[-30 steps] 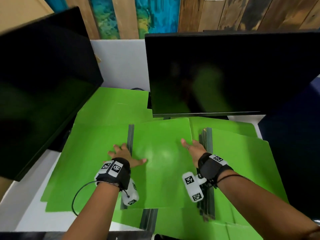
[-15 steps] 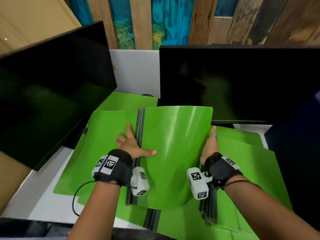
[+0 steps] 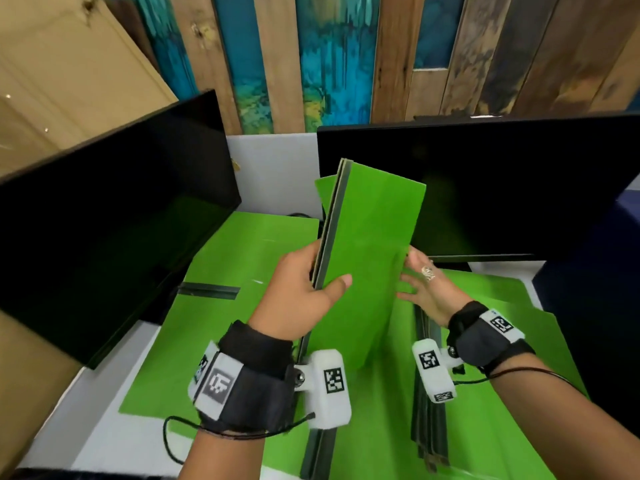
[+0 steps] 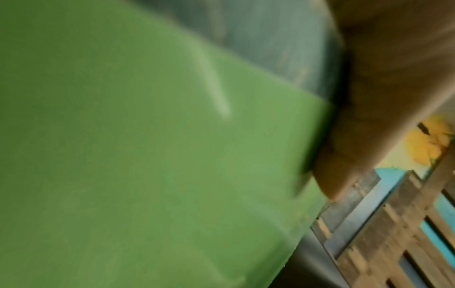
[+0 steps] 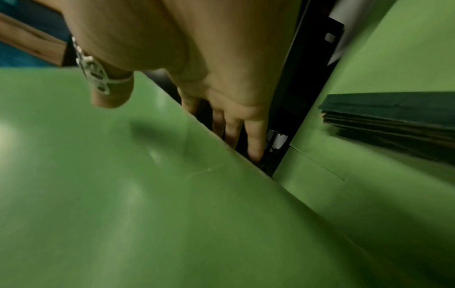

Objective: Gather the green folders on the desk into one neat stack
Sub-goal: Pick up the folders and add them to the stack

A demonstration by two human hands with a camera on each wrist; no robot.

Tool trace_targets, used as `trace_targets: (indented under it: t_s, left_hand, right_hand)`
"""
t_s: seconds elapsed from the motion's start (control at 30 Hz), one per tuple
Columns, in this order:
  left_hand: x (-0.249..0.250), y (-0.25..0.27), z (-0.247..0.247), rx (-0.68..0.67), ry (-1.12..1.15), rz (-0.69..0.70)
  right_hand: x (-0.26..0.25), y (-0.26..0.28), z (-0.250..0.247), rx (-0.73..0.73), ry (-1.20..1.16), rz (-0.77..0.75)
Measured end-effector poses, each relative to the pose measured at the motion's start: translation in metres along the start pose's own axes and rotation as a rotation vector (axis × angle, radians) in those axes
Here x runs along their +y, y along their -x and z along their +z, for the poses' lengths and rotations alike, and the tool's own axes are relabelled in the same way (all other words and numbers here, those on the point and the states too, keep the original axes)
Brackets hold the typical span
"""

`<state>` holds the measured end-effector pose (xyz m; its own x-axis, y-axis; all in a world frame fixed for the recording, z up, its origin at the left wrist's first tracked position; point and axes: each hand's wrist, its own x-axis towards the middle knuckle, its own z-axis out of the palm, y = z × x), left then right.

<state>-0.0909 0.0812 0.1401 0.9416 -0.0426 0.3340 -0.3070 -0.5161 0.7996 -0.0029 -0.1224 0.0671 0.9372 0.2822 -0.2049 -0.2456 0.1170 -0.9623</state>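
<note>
A green folder (image 3: 370, 254) with a dark spine stands upright in the air above the desk. My left hand (image 3: 325, 271) grips it at the spine, thumb on the front cover and fingers behind. My right hand (image 3: 408, 268) holds the cover's free right edge. In the right wrist view its fingers (image 5: 253, 140) reach behind the folder (image 5: 123, 194). The left wrist view is blurred and mostly filled by the green cover (image 4: 147, 155). More green folders (image 3: 221, 271) lie flat on the left. An uneven pile of folders with dark spines (image 3: 429, 393) lies on the right, also seen as the pile (image 5: 393, 120).
A black monitor (image 3: 104, 237) stands angled at the left, and a second monitor (image 3: 502, 188) stands behind the raised folder. The white desk (image 3: 69, 427) shows at the front left. A painted wooden plank wall is at the back.
The folder lay open and flat under both palms. It was folded shut and lifted, and now stands upright with my left hand round the spine and my right hand at the free edge.
</note>
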Motion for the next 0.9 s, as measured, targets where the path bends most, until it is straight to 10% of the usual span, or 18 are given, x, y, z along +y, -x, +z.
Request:
trace_targets:
  t_s: [0.27, 0.57, 0.77, 0.9]
  left_hand:
    - [0.016, 0.011, -0.001, -0.047, 0.117, 0.075]
    - [-0.023, -0.031, 0.091, 0.013, 0.065, -0.105]
    - [-0.05, -0.014, 0.178, -0.572, -0.157, -0.445]
    - [-0.054, -0.013, 0.209, -0.691, -0.347, -0.444]
  right_hand:
    - [-0.012, 0.016, -0.012, 0.048, -0.084, -0.075]
    - [0.015, 0.031, -0.117, 0.535, 0.219, -0.008]
    - [0.051, 0.058, -0.165, 0.804, 0.532, 0.325]
    - [0.082, 0.058, -0.188, 0.795, 0.752, 0.507]
